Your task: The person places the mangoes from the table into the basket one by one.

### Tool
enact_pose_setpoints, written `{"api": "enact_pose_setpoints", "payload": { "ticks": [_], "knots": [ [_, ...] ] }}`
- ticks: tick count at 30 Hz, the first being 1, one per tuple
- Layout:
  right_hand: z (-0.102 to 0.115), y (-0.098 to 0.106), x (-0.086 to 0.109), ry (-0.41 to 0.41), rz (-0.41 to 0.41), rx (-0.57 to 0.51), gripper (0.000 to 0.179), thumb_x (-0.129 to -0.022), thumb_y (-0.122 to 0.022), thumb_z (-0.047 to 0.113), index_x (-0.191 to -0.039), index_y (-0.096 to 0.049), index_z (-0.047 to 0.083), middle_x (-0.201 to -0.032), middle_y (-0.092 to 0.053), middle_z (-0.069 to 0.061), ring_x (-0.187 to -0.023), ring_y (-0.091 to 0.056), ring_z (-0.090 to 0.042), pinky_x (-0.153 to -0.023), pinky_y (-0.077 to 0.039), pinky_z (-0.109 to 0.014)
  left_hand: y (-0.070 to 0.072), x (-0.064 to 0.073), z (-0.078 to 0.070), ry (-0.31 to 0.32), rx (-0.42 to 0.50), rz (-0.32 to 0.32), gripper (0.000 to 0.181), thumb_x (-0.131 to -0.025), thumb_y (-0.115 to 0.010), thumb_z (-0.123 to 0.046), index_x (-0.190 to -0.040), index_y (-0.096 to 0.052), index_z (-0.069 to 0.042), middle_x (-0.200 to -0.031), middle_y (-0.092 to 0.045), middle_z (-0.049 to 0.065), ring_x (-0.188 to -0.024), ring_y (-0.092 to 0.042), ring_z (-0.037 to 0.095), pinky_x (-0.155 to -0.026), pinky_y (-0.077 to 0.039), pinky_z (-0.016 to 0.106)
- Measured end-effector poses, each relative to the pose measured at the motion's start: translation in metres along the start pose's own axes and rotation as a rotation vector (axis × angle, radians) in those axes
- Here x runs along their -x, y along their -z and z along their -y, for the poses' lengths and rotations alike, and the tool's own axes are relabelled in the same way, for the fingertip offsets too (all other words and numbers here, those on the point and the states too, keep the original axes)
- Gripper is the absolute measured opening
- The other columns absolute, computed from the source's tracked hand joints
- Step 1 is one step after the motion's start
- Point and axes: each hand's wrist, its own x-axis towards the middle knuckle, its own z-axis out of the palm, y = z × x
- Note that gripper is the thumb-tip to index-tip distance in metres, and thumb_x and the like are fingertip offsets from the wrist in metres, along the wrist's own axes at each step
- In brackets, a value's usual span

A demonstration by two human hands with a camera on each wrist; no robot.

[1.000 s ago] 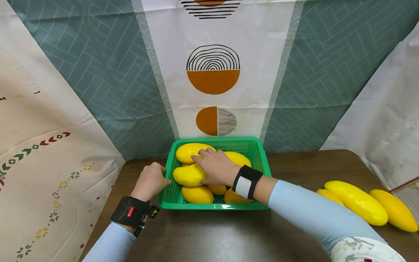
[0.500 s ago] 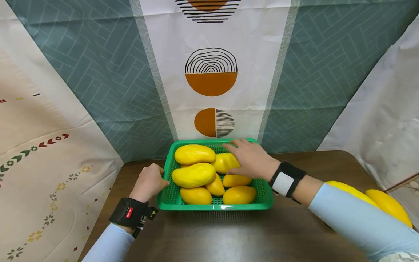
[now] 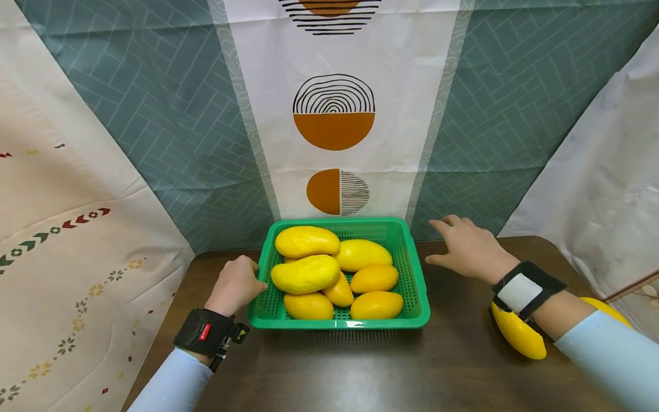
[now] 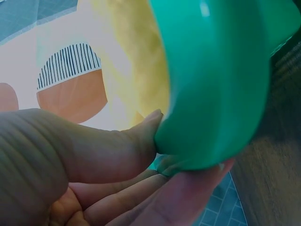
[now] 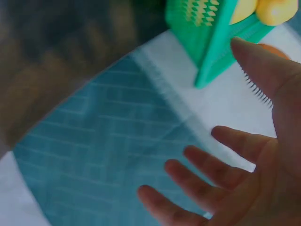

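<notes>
A green plastic basket (image 3: 340, 324) stands at the back of the table, holding several yellow mangoes. One mango (image 3: 306, 274) lies on top of others at its left side. My left hand (image 3: 234, 286) grips the basket's left rim; in the left wrist view the thumb (image 4: 108, 148) is inside the rim (image 4: 211, 94) and the fingers are under its outer edge. To the right of the basket, my right hand (image 3: 471, 249) hovers over the table with fingers spread and nothing in it. The right wrist view shows that hand's fingers (image 5: 202, 183) apart, with the basket (image 5: 221, 47) beyond the thumb.
Loose mangoes lie on the right of the brown table (image 3: 329, 372), one mango (image 3: 517, 335) partly under the right forearm and another mango (image 3: 607, 312) farther right, mostly hidden. A patterned cloth (image 3: 180, 143) hangs right behind the basket.
My right hand has let go of the mango on top in the basket and moved right, out past the basket's right rim. The left hand keeps its grip.
</notes>
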Motion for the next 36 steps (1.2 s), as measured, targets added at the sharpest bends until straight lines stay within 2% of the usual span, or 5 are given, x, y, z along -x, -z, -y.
{"api": "enact_pose_setpoints", "payload": {
  "ticks": [5, 10, 15, 24, 36],
  "knots": [
    [-0.026, -0.005, 0.02, -0.098, 0.087, -0.023, 0.09, -0.071, -0.065, 0.067, -0.127, -0.05, -0.002, -0.112, -0.053, -0.021, -0.091, -0.054, -0.032, -0.064, -0.05, -0.049, 0.001, -0.001, -0.002, -0.002, -0.005, 0.0, 0.035, -0.077, -0.074, -0.015, -0.102, -0.062, 0.005, -0.074, -0.056, 0.007, -0.06, -0.056, 0.014, -0.051, -0.049, 0.026],
    [-0.039, -0.008, 0.038, -0.196, 0.236, -0.04, 0.067, -0.072, -0.067, 0.062, -0.096, -0.057, 0.0, -0.075, -0.053, -0.005, -0.061, -0.049, -0.018, -0.048, -0.043, -0.034, 0.001, -0.001, -0.001, -0.006, -0.015, -0.005, 0.035, -0.077, -0.074, -0.015, -0.103, -0.062, 0.005, -0.075, -0.056, 0.007, -0.06, -0.056, 0.014, -0.051, -0.048, 0.025],
    [-0.036, -0.007, 0.054, -0.295, 0.362, -0.019, 0.05, -0.074, -0.067, 0.057, -0.074, -0.056, 0.008, -0.063, -0.047, -0.002, -0.057, -0.047, -0.019, -0.047, -0.04, -0.033, 0.001, 0.0, 0.0, -0.013, -0.015, -0.009, 0.036, -0.077, -0.074, -0.015, -0.104, -0.061, 0.006, -0.076, -0.056, 0.007, -0.06, -0.055, 0.014, -0.05, -0.048, 0.025],
    [-0.035, -0.014, 0.063, -0.466, 0.486, 0.05, 0.061, -0.072, -0.066, 0.057, -0.081, -0.059, -0.003, -0.068, -0.052, -0.01, -0.06, -0.052, -0.028, -0.049, -0.047, -0.046, 0.0, 0.0, 0.001, -0.014, -0.025, -0.014, 0.035, -0.077, -0.074, -0.016, -0.102, -0.061, 0.006, -0.076, -0.055, 0.008, -0.06, -0.055, 0.015, -0.051, -0.048, 0.025],
    [-0.04, -0.037, 0.07, -0.441, 0.538, 0.068, 0.069, -0.064, -0.072, 0.063, -0.086, -0.061, -0.002, -0.07, -0.052, -0.009, -0.063, -0.05, -0.027, -0.056, -0.047, -0.047, 0.0, -0.002, 0.0, -0.009, -0.019, -0.013, 0.036, -0.077, -0.074, -0.016, -0.103, -0.061, 0.006, -0.074, -0.055, 0.007, -0.06, -0.055, 0.014, -0.05, -0.048, 0.025]
  ]
}}
